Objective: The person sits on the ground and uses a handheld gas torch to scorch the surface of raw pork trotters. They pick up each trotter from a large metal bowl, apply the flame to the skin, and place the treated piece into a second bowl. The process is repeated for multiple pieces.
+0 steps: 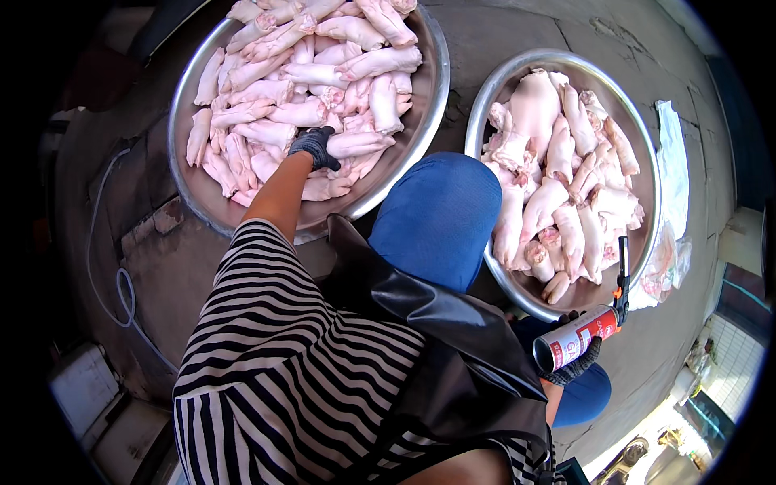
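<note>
My left hand (315,148), in a dark grey knit glove, reaches into the large steel basin (433,115) on the left. Its thumb and fingers straddle one end of a pale pig's trotter (362,144) on the heaped trotters. My right hand (579,362), in a similar glove, is wrapped around a red and silver gas canister (576,339) beside my right knee. A black torch head (622,285) with an orange part is fitted to it, its nozzle pointing up by the rim of the right basin. I see no flame.
A second steel basin (650,145) on the right holds more pig's trotters (548,206). White plastic bags (672,176) lie beyond it. My blue-clad knee (436,218) and black apron (461,315) sit between the basins. A pale hose (124,297) curls across the floor at left.
</note>
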`<state>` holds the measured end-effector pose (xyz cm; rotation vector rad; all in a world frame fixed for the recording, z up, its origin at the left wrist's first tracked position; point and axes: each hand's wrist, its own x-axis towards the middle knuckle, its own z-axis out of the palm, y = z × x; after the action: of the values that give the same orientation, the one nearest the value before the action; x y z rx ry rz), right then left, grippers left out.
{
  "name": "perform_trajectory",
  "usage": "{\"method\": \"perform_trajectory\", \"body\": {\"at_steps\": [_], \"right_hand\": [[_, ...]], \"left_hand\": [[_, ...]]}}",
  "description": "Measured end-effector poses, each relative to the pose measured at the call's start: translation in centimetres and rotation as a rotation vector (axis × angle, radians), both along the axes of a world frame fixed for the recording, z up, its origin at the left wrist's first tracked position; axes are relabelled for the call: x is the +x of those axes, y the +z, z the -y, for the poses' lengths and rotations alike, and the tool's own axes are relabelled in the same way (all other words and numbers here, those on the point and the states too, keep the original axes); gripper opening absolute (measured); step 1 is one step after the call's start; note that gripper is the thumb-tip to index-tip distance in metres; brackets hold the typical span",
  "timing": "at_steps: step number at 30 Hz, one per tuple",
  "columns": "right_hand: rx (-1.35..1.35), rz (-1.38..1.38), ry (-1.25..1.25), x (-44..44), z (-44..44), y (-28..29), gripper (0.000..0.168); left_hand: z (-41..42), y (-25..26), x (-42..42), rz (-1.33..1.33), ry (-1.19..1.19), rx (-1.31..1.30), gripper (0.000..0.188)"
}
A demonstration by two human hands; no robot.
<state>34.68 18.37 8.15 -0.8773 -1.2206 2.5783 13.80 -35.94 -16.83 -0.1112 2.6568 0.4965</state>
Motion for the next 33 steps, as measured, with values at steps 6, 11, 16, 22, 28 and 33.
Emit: {"method": "perform_trajectory", "body": {"at_steps": [6, 11, 16, 22, 28, 33], "right_hand": [[-0.103, -0.138, -0.005, 0.7, -0.1, -0.1, 0.065], [-0.134, -0.214, 0.001, 1.4, -0.9, -0.1, 0.064], [-0.214, -0.333, 0.11, 2.1, -0.6, 1.2, 0.066], [-0.207, -0.292, 0.033, 3.4, -2.3, -0.2, 0.067], [-0.18, -0.271, 0.054, 4.9, -1.8, 1.8, 0.054], [-0.113, -0.235, 0.16, 5.3, -1.7, 2.3, 0.053]], "left_hand": [[-1.0, -1.2, 1.9, 0.269, 0.316, 0.495, 0.066], [-2.8, 3.7, 4.5, 0.369, 0.825, 1.778, 0.046], [-6.6, 17.0, 0.7, 0.08, 0.304, 1.641, 0.053], [-15.4, 24.6, -7.7, -0.902, -0.668, 0.322, 0.039], [-25.7, 32.1, -3.6, -0.748, -0.746, 0.239, 0.027], [-28.1, 29.4, -3.8, -0.634, -0.743, 0.134, 0.036]]}}
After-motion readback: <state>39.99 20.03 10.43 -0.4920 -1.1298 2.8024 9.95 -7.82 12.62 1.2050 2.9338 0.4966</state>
